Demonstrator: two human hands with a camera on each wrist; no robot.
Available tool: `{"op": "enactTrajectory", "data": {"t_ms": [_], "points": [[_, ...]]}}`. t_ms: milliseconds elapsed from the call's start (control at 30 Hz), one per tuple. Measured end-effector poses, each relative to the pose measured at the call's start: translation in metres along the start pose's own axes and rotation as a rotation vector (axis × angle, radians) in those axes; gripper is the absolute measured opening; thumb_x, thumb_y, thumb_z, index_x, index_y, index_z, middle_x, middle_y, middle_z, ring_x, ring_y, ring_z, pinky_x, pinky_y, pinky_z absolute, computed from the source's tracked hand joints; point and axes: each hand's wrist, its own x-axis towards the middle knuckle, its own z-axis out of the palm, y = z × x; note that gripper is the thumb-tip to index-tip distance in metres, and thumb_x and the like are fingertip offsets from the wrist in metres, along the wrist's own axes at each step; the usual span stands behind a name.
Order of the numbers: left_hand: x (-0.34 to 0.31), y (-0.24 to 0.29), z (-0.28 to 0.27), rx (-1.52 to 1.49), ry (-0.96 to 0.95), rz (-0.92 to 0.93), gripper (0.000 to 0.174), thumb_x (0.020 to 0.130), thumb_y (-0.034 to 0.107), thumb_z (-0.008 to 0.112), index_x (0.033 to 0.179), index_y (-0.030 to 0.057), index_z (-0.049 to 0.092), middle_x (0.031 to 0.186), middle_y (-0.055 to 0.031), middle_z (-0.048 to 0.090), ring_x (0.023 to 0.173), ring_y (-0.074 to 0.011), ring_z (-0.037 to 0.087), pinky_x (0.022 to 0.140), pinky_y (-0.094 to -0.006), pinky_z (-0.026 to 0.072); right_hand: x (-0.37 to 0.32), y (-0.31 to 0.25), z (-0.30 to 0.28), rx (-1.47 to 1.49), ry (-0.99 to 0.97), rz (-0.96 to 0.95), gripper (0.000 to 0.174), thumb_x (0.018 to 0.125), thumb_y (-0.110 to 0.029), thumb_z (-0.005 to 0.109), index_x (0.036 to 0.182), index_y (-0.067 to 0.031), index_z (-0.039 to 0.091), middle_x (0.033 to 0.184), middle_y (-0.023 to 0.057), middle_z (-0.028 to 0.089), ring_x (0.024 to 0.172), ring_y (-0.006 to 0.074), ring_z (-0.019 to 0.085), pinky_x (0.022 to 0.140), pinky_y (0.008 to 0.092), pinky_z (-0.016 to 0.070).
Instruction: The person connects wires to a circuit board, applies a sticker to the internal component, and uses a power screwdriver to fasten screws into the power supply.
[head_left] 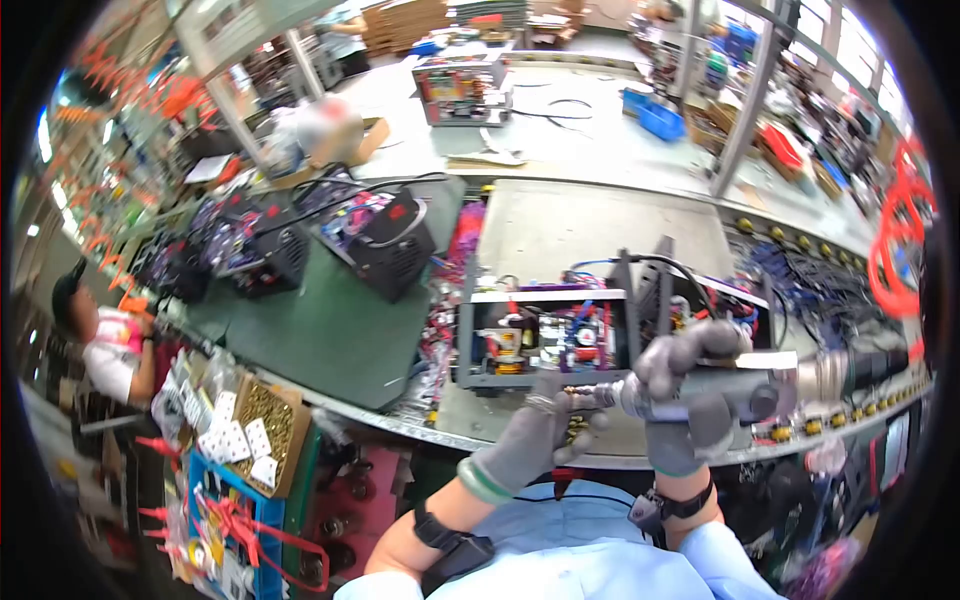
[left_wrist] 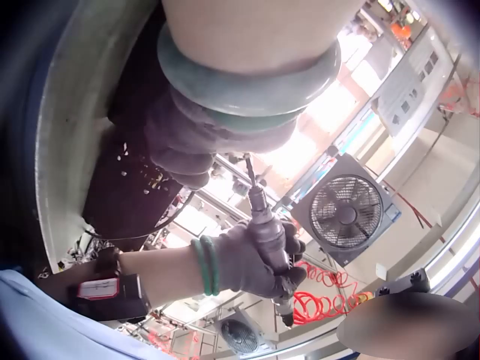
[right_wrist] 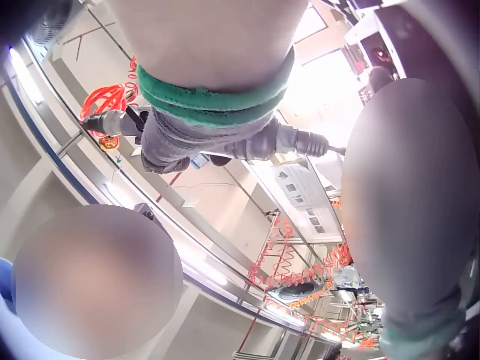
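My gloved right hand [head_left: 690,395] grips an air screwdriver [head_left: 740,393] lying level, its nose toward the left; the left wrist view shows gloved fingers wrapped round the tool's body [left_wrist: 268,232]. At the tip of its bit is my gloved left hand [head_left: 535,435], fingers curled over several small brass-coloured screws [head_left: 577,428]. Just beyond both hands, an open dark metal chassis [head_left: 470,383] exposes circuit boards and coils [head_left: 510,345]. A second open unit [head_left: 745,300] with a black handle stands to its right, partly behind the right hand.
Black cased units [head_left: 385,240] stand on a green mat [head_left: 330,335] at left. Below it are a carton of brass-coloured screws [head_left: 265,415] and a blue crate [head_left: 270,515] with red-handled tools. A roller edge [head_left: 850,410] runs along the right. Red coiled hose [head_left: 890,255] hangs at right.
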Motion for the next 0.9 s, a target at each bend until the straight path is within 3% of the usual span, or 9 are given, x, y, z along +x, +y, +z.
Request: {"op": "enactTrajectory", "data": {"t_ms": [67,133,200,300,433,533,767,833,900], "points": [[-0.009,0.01,-0.007,0.133,0.014,-0.04,0.069,0.099,0.063,0.033,0.122,0.004,0.06,0.078,0.0017,0.052,0.056,-0.0052,0.04,0.046,-0.0184,0.0306,0.012,-0.014,-0.003,0.009,0.007,0.044,0.059,0.079,-0.026,0.081,0.128,-0.0102,0.051,0.098,0.0075,0.057,0.076,0.0183,0.059,0.061,0.0317,0.0545],[-0.031,0.032,-0.021,0.528,0.053,0.112,0.055,0.101,0.049,0.038,0.119,0.0043,0.064,0.07,0.0053,0.046,0.054,-0.0043,0.036,0.046,-0.0195,0.0273,0.022,-0.029,-0.007,0.0,0.028,0.02,0.059,0.078,-0.029,0.08,0.127,-0.0094,0.052,0.097,0.0066,0.058,0.074,0.0163,0.059,0.062,0.0309,0.0516],[-0.048,0.075,-0.003,0.825,0.461,0.247,0.041,0.1,0.037,0.046,0.098,0.0037,0.07,0.058,0.0071,0.045,0.049,-0.0024,0.035,0.045,-0.0202,0.0252,0.03,-0.035,-0.026,-0.054,-0.022,-0.07,0.056,0.079,-0.026,0.079,0.126,-0.0074,0.053,0.099,0.0067,0.059,0.074,0.0149,0.06,0.066,0.0324,0.0507],[-0.021,0.116,-0.043,0.954,0.483,0.776,0.021,0.097,0.014,0.055,0.092,-0.0011,0.067,0.072,0.0043,0.058,0.062,-0.0009,0.044,0.056,-0.0199,0.0364,0.025,-0.033,-0.022,-0.011,0.007,-0.032,0.056,0.08,-0.023,0.08,0.127,-0.0077,0.053,0.1,0.0087,0.06,0.077,0.0173,0.062,0.065,0.0343,0.0531],[0.026,0.129,-0.066,1.341,0.366,0.737,0.016,0.094,0.012,0.062,0.101,-0.0004,0.071,0.085,-0.0004,0.066,0.077,-0.0055,0.057,0.071,-0.0217,0.0472,0.015,-0.023,-0.013,0.067,-0.003,0.059,0.058,0.08,-0.021,0.082,0.129,-0.0089,0.053,0.102,0.0096,0.062,0.079,0.0197,0.064,0.062,0.0351,0.0555],[0.034,0.122,-0.057,1.37,0.23,0.661,0.016,0.091,0.009,0.066,0.104,0.0009,0.072,0.09,-0.0029,0.068,0.085,-0.008,0.06,0.079,-0.0235,0.049,0.007,-0.031,-0.011,0.05,0.014,0.128,0.059,0.078,-0.021,0.084,0.128,-0.0106,0.053,0.103,0.0084,0.062,0.081,0.0185,0.064,0.063,0.0342,0.0555],[0.028,0.144,-0.031,1.205,0.193,0.145,0.014,0.09,0.012,0.068,0.093,-0.0013,0.071,0.082,0.0003,0.066,0.078,-0.0068,0.058,0.071,-0.0234,0.0482,-0.002,-0.035,-0.011,0.052,0.011,0.203,0.06,0.077,-0.019,0.085,0.128,-0.0122,0.052,0.108,0.009,0.062,0.084,0.0162,0.066,0.077,0.0348,0.0568],[0.03,0.151,-0.031,1.362,0.232,0.092,0.013,0.088,0.017,0.068,0.089,0.0045,0.072,0.076,-0.0019,0.068,0.07,-0.0134,0.063,0.066,-0.0277,0.0499,-0.004,-0.033,-0.006,0.084,0.041,0.264,0.06,0.077,-0.018,0.084,0.127,-0.0118,0.052,0.108,0.0094,0.063,0.086,0.0165,0.066,0.079,0.0352,0.0569],[0.029,0.145,-0.02,2.326,0.27,0.137,0.015,0.086,0.024,0.067,0.086,0.0105,0.073,0.074,-0.0084,0.069,0.068,-0.0254,0.066,0.064,-0.0346,0.0516,-0.004,-0.031,-0.004,0.1,0.011,0.271,0.059,0.078,-0.017,0.083,0.128,-0.013,0.052,0.109,0.009,0.062,0.086,0.0164,0.066,0.08,0.0354,0.0566]]}}
